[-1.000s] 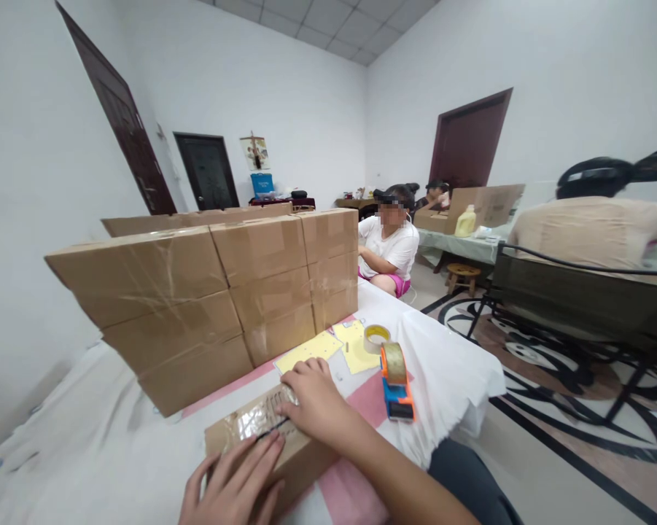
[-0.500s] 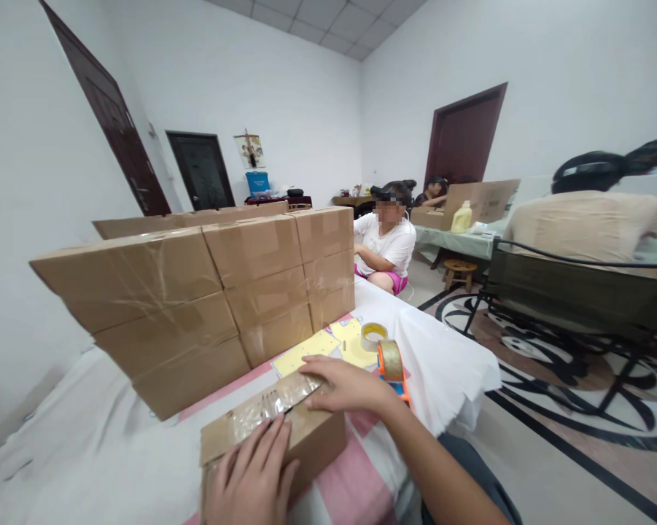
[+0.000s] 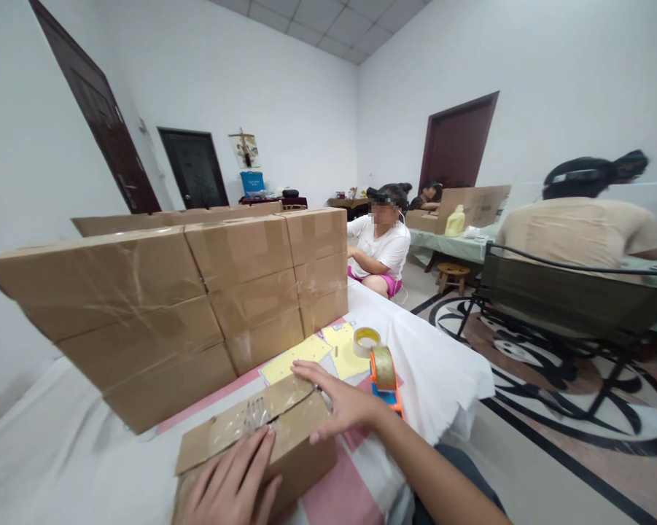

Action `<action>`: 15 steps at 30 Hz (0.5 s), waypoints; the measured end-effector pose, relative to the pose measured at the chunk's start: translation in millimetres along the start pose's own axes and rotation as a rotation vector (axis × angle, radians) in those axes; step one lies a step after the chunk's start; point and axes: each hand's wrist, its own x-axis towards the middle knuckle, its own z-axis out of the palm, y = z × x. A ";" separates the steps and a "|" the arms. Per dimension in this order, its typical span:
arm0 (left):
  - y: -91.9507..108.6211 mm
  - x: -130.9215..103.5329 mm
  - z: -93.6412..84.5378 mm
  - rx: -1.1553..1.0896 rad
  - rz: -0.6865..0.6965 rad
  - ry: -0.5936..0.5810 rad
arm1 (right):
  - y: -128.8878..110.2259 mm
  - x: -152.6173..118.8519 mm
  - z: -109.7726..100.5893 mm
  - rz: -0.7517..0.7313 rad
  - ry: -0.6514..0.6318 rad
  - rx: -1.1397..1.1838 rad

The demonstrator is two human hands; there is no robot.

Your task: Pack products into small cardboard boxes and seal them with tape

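A small cardboard box (image 3: 300,430) lies before me on the table, with clear, wrinkled tape along its top seam. Flat across the near left part of its top rests my left hand (image 3: 232,477), fingers extended and holding nothing. My right hand (image 3: 347,401) spans the right end of the box, open, its fingertips by the far edge and its thumb at the near edge. Just beyond that wrist are an orange and blue tape dispenser (image 3: 383,372) with a tape roll in it and a loose roll of tape (image 3: 366,341).
A wall of stacked cardboard boxes (image 3: 246,281) stands behind my box on the cloth-covered table (image 3: 432,350). One person (image 3: 380,244) in a white shirt crouches past the table's far end. To the right, another person (image 3: 574,230) sits in a dark folding chair (image 3: 569,306).
My right hand's thumb has moved from the top of the box to its near edge, and the fingers are spread wider. The whole view has shifted slightly.
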 end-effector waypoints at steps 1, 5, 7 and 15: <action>0.1 1.2 0.2 0.003 0.003 0.005 | 1.1 -0.1 1.0 -0.010 0.007 0.010; 1.7 6.0 -0.7 0.018 -0.007 0.045 | 7.7 -1.0 4.4 -0.039 0.015 0.015; 2.1 7.5 -1.1 0.016 -0.008 0.052 | 11.8 -1.9 6.0 -0.034 0.017 -0.005; 3.5 7.1 -0.8 -0.040 -0.032 0.008 | 14.0 -5.4 11.8 0.008 0.018 -0.088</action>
